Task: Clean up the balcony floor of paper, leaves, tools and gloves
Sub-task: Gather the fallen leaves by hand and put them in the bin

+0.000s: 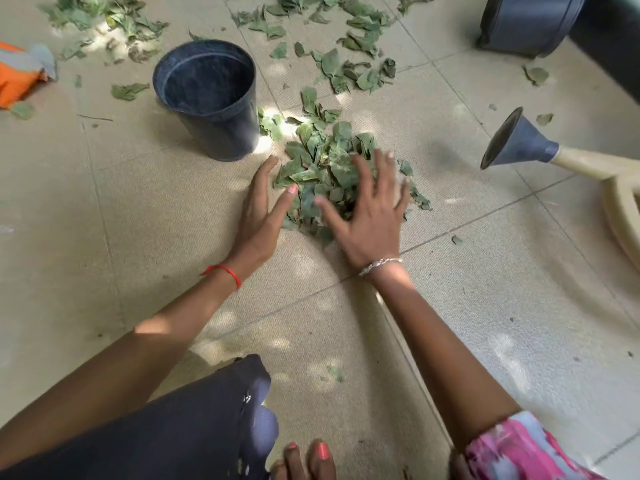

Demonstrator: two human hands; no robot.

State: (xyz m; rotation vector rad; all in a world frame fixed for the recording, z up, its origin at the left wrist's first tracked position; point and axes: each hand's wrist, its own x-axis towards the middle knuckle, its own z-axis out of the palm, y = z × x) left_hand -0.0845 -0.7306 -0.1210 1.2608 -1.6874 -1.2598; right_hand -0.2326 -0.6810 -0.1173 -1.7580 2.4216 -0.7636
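We cup leaf pile (325, 174) between left hand (259, 209) and right hand (370, 216), fingers spread flat; black pot (211, 98) beside. Scattered leaves (346, 60), glove (20, 74) remain; early stage.

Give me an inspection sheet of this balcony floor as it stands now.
surface: tiled floor, pale, dappled with sun.
job's things: leaf pile in the middle; loose leaves strewn beyond it; black pot upright, left of the pile; orange and grey glove at the left edge, partly cut off.
clutter: watering can spout at the right; second dark pot top right, partly out of frame.
grips: left hand open, its edge against the pile's left side; right hand open, fingers spread on top of the pile.
cables: nothing seen.
surroundings: dark surface in the top right corner, unclear what.
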